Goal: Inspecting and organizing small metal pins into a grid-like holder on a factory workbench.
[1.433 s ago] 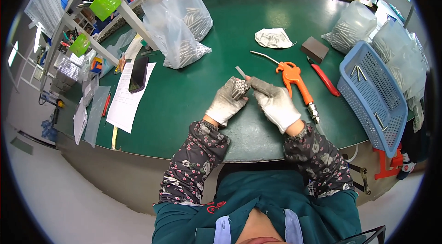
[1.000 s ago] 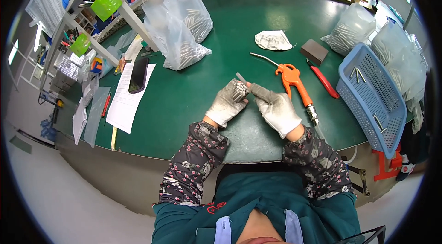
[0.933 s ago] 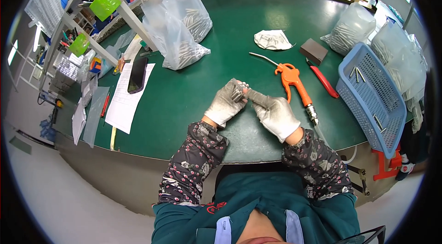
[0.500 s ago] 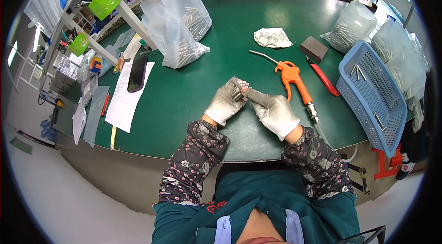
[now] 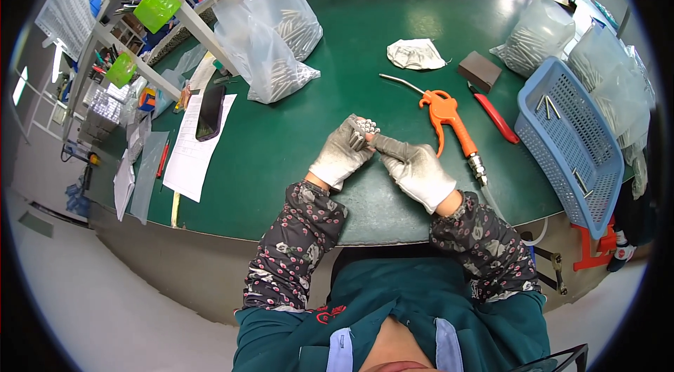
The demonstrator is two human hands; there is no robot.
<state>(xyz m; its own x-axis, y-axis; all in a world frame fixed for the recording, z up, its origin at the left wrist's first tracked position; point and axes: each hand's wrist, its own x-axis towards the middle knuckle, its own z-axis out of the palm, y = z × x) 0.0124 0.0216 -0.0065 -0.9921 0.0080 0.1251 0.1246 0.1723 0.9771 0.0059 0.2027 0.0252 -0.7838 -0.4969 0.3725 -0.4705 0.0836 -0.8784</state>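
Both hands wear greyish-white work gloves and meet over the green table [image 5: 309, 154] near its front edge. My left hand [image 5: 342, 154] is closed around a bundle of short metal rods [image 5: 365, 126], whose round ends show in a cluster at the top of the grip. My right hand [image 5: 419, 172] presses against the bundle from the right, its fingers drawn together at the rods; its fingertips are partly hidden. Just right of my right hand lies an orange air blow gun [image 5: 444, 114] with a thin bent nozzle and a hose.
A blue basket [image 5: 525, 135] with a few rods stands at the right, beside bags of rods [image 5: 537, 38]. A red-handled tool [image 5: 497, 118], brown block [image 5: 480, 71] and white cloth [image 5: 414, 55] lie beyond the gun. Leftward are more bags [image 5: 281, 67], a phone [image 5: 210, 114] and papers [image 5: 186, 165].
The bundle in my left hand has turned, so the rods' ends now face up instead of their sides showing. Both hands stay in nearly the same place.
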